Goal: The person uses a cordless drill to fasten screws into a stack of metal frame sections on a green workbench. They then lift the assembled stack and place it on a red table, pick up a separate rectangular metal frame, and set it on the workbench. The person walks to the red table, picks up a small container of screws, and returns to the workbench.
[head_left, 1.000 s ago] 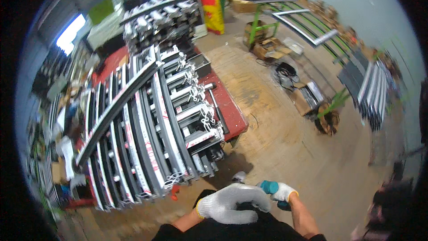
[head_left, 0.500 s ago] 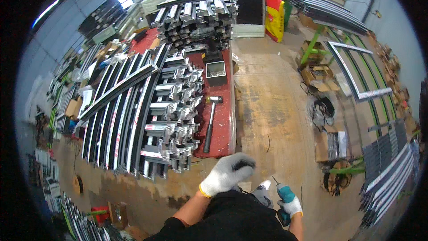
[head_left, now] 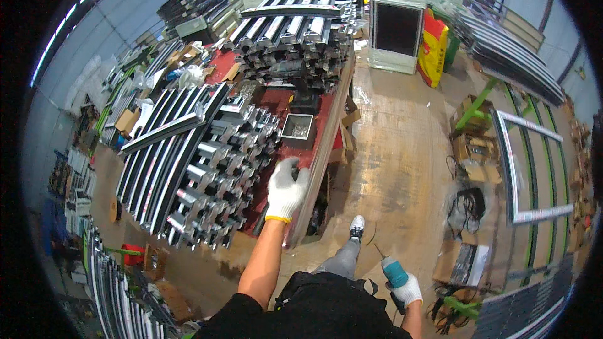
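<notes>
Since the earlier frames the left hand (head_left: 286, 189) has reached forward, gloved fingers spread and unladen, over the red table (head_left: 323, 127) toward the small metal tray of screws (head_left: 297, 129) just ahead, while the right hand (head_left: 407, 289) hangs low gripping the teal drill (head_left: 394, 272).

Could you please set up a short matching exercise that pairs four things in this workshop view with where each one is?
Things:
1. left hand
2. right hand
3. small metal box
4. yellow and red sack

Places:
A. upright on the floor beside a white-framed panel
B. low by the person's side, gripping a teal power drill
C. over the red table top, next to the cut aluminium profiles
D. on the red table top, just beyond the gloved left hand

Pairs: 1-C, 2-B, 3-D, 4-A
</notes>
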The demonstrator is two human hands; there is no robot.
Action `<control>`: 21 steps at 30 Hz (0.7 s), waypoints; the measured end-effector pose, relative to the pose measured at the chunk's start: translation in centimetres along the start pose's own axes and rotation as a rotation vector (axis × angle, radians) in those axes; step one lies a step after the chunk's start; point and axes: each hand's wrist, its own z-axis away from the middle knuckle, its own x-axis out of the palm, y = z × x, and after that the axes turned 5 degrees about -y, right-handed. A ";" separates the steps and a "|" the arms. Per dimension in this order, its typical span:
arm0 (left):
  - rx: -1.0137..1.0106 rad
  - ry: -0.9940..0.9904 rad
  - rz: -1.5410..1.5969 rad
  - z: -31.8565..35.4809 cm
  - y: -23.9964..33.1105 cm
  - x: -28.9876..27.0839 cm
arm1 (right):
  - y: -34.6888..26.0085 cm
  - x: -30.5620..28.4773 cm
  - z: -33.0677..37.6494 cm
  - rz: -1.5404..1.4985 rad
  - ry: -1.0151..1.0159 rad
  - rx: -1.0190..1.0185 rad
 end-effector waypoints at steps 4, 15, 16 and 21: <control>0.017 0.190 -0.179 -9.2 -1.5 4.9 | -0.4 -5.1 -6.7 -0.039 0.026 -0.071; -0.106 0.063 -0.436 -13.4 -3.8 10.1 | -8.5 -20.8 -22.9 -0.084 -0.019 -0.269; -0.108 0.058 -0.453 -13.0 -3.2 9.9 | -9.4 -21.8 -24.5 -0.120 -0.034 -0.308; -0.046 0.105 -0.514 -6.9 2.6 9.0 | -14.7 -25.7 -33.1 0.167 -0.050 -0.866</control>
